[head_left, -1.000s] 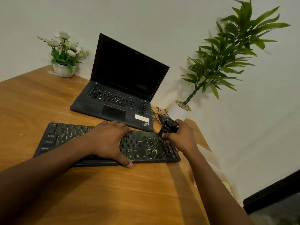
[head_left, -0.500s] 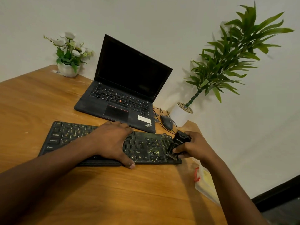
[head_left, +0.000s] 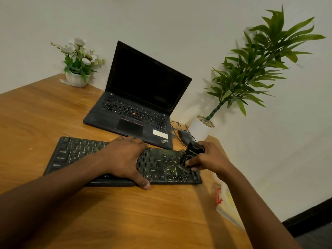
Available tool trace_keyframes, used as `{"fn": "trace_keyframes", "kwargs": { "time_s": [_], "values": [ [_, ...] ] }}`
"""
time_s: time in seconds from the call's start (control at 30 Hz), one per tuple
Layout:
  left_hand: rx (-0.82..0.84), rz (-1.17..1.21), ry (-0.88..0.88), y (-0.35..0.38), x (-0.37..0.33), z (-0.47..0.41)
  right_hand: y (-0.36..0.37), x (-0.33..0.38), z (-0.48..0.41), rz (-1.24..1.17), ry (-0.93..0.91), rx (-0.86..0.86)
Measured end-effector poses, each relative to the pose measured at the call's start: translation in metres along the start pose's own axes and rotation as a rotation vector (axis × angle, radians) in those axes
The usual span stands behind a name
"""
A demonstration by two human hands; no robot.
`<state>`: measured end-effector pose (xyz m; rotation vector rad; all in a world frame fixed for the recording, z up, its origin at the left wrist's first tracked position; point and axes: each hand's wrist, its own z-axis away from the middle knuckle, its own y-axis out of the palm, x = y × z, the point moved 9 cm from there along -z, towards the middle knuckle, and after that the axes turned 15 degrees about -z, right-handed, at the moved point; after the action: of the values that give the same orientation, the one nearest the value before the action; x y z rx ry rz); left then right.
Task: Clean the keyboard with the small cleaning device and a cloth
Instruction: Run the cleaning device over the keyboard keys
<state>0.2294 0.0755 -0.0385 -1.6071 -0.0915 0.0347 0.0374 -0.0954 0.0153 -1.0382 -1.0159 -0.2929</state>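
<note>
A dusty black keyboard point(head_left: 75, 155) lies across the wooden table point(head_left: 125, 212). My left hand point(head_left: 124, 160) rests flat on its middle, thumb over the front edge. My right hand point(head_left: 210, 159) grips a small black cleaning device point(head_left: 193, 153) and holds its lower end down on the keys at the keyboard's right end. No cloth is in view.
An open black laptop point(head_left: 140, 105) stands behind the keyboard. A black mouse point(head_left: 185, 135) with its cable lies right of it. A white flower pot point(head_left: 76, 79) is at the back left, a tall potted plant point(head_left: 203, 126) at the back right. A clear plastic bag point(head_left: 224, 203) hangs by the table's right edge.
My right hand with the device has slid from the far edge of the keyboard's right end toward the near edge. My left hand stays on the keys.
</note>
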Motion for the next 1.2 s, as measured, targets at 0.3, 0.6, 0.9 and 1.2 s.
{"fn": "trace_keyframes", "kwargs": {
  "time_s": [0.3,0.6,0.9,1.2],
  "values": [
    [-0.003,0.009,0.006,0.002,0.001,-0.001,-0.006,0.012,-0.007,0.325,-0.139,-0.22],
    [-0.013,0.013,0.009,0.003,0.001,-0.002,-0.007,0.007,-0.013,0.142,-0.05,-0.22],
    [-0.015,0.024,0.005,0.003,0.003,-0.002,0.003,0.004,-0.018,-0.038,0.017,-0.161],
    [-0.011,0.022,0.002,0.004,0.003,-0.003,-0.005,0.008,-0.018,0.217,-0.075,-0.232]
  ]
}}
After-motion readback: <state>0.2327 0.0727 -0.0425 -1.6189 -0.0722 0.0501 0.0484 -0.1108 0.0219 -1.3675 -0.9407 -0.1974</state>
